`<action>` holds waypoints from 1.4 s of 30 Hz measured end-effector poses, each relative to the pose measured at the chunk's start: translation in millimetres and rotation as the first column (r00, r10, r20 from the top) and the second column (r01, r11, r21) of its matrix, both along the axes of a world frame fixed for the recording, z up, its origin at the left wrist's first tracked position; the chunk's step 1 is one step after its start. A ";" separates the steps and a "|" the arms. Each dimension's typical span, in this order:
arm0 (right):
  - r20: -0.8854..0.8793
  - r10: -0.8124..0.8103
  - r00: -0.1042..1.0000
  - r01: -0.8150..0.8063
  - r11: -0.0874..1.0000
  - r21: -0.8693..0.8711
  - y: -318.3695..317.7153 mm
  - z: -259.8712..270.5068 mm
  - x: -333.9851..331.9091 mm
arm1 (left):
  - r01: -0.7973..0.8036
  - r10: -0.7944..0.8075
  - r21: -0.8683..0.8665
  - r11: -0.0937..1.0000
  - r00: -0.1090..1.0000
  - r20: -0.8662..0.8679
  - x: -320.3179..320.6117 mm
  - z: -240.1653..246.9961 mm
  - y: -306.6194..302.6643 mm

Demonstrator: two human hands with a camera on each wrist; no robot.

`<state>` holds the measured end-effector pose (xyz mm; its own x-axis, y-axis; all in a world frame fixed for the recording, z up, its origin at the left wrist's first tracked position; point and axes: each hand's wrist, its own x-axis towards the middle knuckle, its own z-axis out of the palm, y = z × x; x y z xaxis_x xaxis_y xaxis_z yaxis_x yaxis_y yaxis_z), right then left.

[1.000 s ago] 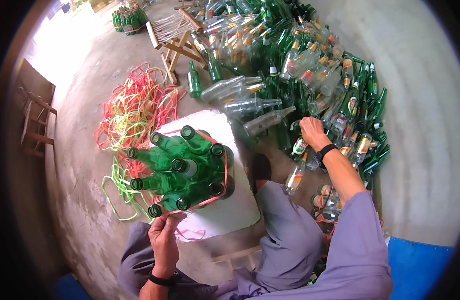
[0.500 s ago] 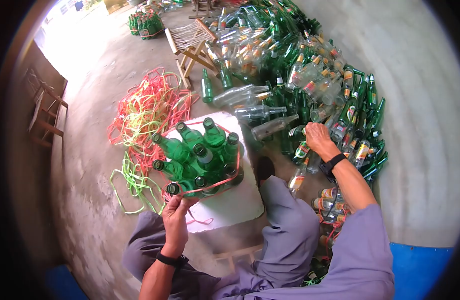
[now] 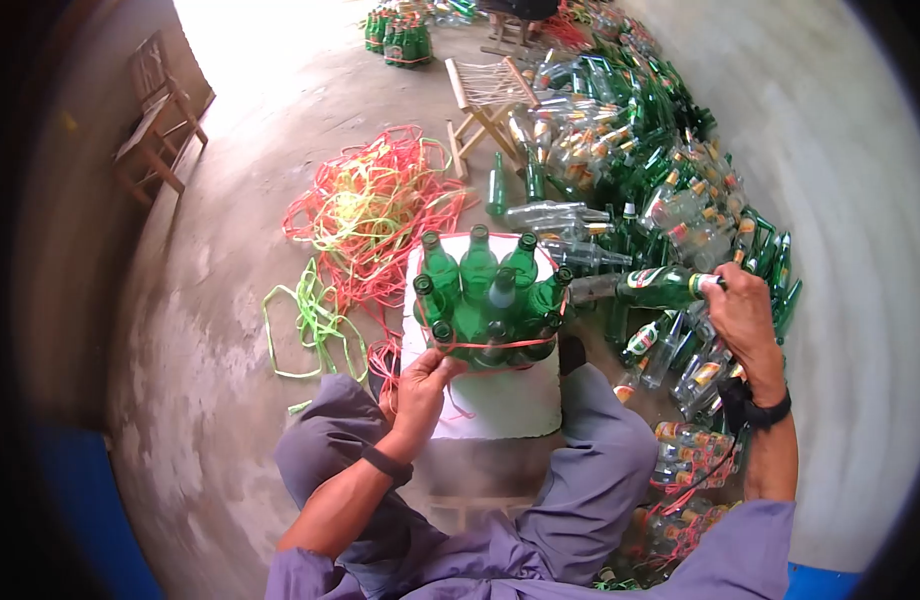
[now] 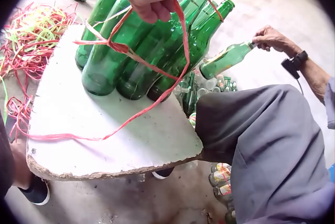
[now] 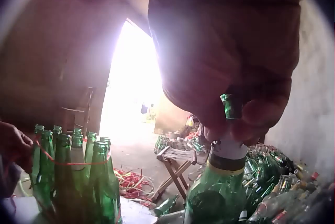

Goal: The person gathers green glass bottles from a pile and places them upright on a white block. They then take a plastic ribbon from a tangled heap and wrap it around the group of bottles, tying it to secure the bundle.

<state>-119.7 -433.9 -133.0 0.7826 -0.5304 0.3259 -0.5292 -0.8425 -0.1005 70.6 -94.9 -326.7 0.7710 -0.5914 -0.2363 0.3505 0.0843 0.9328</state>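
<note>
Several green glass bottles stand bunched upright on a white-topped stool, with a red plastic strap looped round them. At the near left of the bunch, my left hand pinches the strap beside a bottle's neck. Its loose end trails over the white top in the left wrist view. Out to the right, my right hand grips a green bottle by the neck. That bottle lies nearly level in the head view, its base toward the bunch. In the right wrist view, the fingers wrap just below its mouth.
A large heap of green and clear bottles spreads along the right wall. Left of the stool lies a tangle of red and yellow-green straps. Beyond are a folding stool and a tied bottle bundle. A wooden chair stands far left.
My right hand has lifted a green bottle out of the heap and drawn it up and to the right. My left hand keeps its pinch on the strap. The head view has turned.
</note>
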 end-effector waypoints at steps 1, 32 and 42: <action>-0.002 0.011 1.000 -0.011 1.000 -0.005 11.9 18.1 4.5 | 0.024 -0.025 0.022 0.999 0.999 0.025 0.8 -3.9 1.0; -0.024 0.544 0.839 -0.543 0.839 0.030 167.5 40.6 136.5 | 0.010 -0.008 -0.023 1.000 0.998 0.055 1.0 1.2 1.7; -0.199 0.572 0.796 -0.584 0.812 -0.001 185.6 40.7 156.4 | -0.004 0.006 -0.028 1.000 0.998 0.065 1.1 -0.4 0.7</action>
<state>36.7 -248.3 -92.3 0.9849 0.0552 0.1643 0.0547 -0.9985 0.0078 71.6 -94.3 -327.1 0.7872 -0.5931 -0.1690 0.2886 0.1121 0.9509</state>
